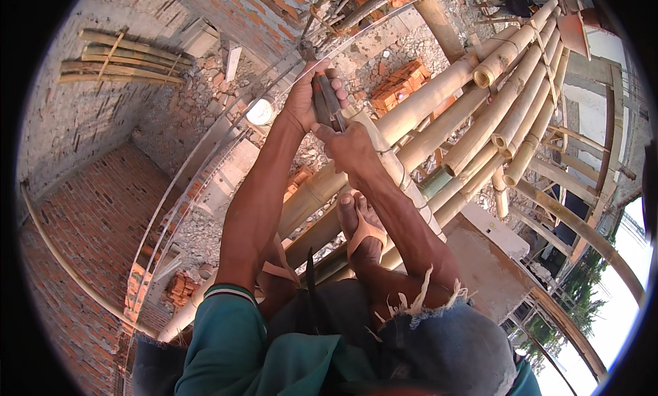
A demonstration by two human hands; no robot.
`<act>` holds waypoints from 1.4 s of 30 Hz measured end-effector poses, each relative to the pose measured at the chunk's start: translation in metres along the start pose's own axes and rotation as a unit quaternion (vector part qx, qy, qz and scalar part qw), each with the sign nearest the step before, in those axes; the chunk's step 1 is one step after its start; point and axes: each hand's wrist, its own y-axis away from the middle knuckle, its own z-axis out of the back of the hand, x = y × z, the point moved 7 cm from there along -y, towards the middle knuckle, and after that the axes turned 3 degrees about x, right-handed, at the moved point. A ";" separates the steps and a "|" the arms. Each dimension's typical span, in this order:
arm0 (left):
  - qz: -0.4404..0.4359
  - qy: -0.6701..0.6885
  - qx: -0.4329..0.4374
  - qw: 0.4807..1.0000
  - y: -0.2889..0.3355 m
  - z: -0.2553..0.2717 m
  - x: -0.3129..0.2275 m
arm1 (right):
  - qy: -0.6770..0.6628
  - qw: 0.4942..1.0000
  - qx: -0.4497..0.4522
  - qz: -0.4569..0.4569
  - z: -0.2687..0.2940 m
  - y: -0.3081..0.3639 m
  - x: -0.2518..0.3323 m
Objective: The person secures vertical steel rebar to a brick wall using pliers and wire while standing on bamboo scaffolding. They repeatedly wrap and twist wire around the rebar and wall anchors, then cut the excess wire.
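Observation:
My left hand point(300, 102) is closed around a dark metal hand tool point(322, 102) with long narrow sides; its exact kind I cannot make out. Its fingertips curl round the tool's right side. My right hand point(353, 148) is closed at the tool's near end, with thumb and fingers pressed together there. Thin metal rods point(240, 115) pass just beyond the left hand. Beside the right hand, a pale split bamboo strip point(388, 164) runs down under my right forearm. My sandalled foot point(363, 224) rests among bamboo poles below.
Thick bamboo poles point(439, 101) spread toward the upper right, some tied across. Stacked orange bricks point(399, 84) and rubble lie beneath. A white bucket point(260, 113) stands lower, left of the hands. Brick walls point(89, 211) enclose the left. Another person point(517, 6) is partly visible at the upper right.

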 end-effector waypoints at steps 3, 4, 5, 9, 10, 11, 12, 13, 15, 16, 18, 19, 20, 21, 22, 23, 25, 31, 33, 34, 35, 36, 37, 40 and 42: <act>-0.025 -0.085 -0.124 0.988 0.014 -0.007 -0.010 | 0.197 0.970 -0.137 0.029 0.011 0.013 0.005; -0.046 -0.096 -0.148 0.983 0.015 -0.010 -0.013 | 0.212 0.964 -0.155 0.051 0.010 0.019 0.005; -0.073 -0.109 -0.169 0.977 0.015 -0.010 -0.016 | 0.226 0.956 -0.173 0.072 0.011 0.023 0.006; -0.069 -0.171 -0.185 0.965 0.001 0.003 -0.014 | 0.048 0.982 -0.055 0.173 0.004 0.013 0.006; -0.045 -0.130 -0.148 0.979 -0.001 0.007 -0.011 | -0.082 0.989 0.020 0.120 -0.001 0.005 -0.003; -0.018 -0.036 -0.068 0.997 -0.004 0.003 -0.007 | -0.208 0.973 0.091 0.051 -0.008 -0.002 -0.010; 0.012 0.060 0.006 0.998 -0.004 -0.003 -0.004 | -0.341 0.923 0.177 0.009 -0.018 -0.005 -0.010; 0.039 0.166 0.052 0.984 -0.003 -0.009 -0.003 | -0.358 0.914 0.187 -0.038 -0.020 -0.009 -0.014; 0.010 0.035 0.011 0.999 -0.002 -0.006 -0.008 | -0.405 0.882 0.218 -0.099 -0.026 -0.012 -0.016; -0.002 -0.033 -0.031 0.999 0.001 -0.003 -0.008 | -0.351 0.914 0.185 -0.083 -0.021 -0.015 -0.016; -0.012 -0.112 -0.117 0.987 0.005 0.000 -0.010 | -0.113 0.990 0.078 0.004 -0.005 -0.017 -0.010; -0.035 -0.118 -0.139 0.983 0.006 0.000 -0.012 | 0.020 0.999 0.010 0.042 0.004 -0.014 -0.005; -0.059 -0.124 -0.160 0.977 0.006 0.001 -0.014 | 0.099 0.993 -0.026 0.058 0.006 -0.011 -0.001; -0.089 -0.129 -0.162 0.974 0.005 0.002 -0.019 | 0.119 0.990 -0.043 0.062 0.007 -0.008 0.001; -0.109 -0.163 -0.181 0.964 0.002 0.005 -0.020 | 0.137 0.985 -0.064 0.081 0.008 -0.003 0.005; -0.081 -0.117 -0.167 0.976 -0.002 0.009 -0.017 | 0.152 0.979 -0.087 0.103 0.010 0.001 0.009; -0.030 -0.029 -0.117 0.992 -0.008 0.014 -0.015 | -0.133 0.989 -0.007 0.060 0.004 0.002 0.003; -0.023 -0.055 -0.092 0.994 0.001 0.012 -0.012 | 0.100 0.992 -0.041 0.068 0.016 0.002 0.014; -0.114 -0.110 -0.144 0.977 0.003 0.009 -0.019 | 0.149 0.980 -0.096 0.086 0.020 0.007 0.012; -0.119 -0.105 -0.179 0.971 0.002 0.010 -0.016 | 0.136 0.980 -0.101 0.105 0.018 0.008 0.011; -0.124 -0.118 -0.202 0.964 0.003 0.011 -0.015 | 0.125 0.978 -0.110 0.122 0.016 0.009 0.009; -0.130 -0.130 -0.218 0.958 0.004 0.013 -0.014 | 0.074 0.979 -0.112 0.153 0.011 0.010 0.008; -0.136 -0.146 -0.229 0.953 0.003 0.014 -0.015 | 0.024 0.976 -0.118 0.184 0.005 0.011 0.009; -0.109 -0.117 -0.144 0.977 0.008 0.012 -0.003 | -0.057 0.986 -0.068 0.142 -0.005 0.003 -0.003; -0.096 -0.105 -0.137 0.980 0.016 0.012 0.002 | -0.108 0.991 0.017 0.075 -0.010 0.000 -0.014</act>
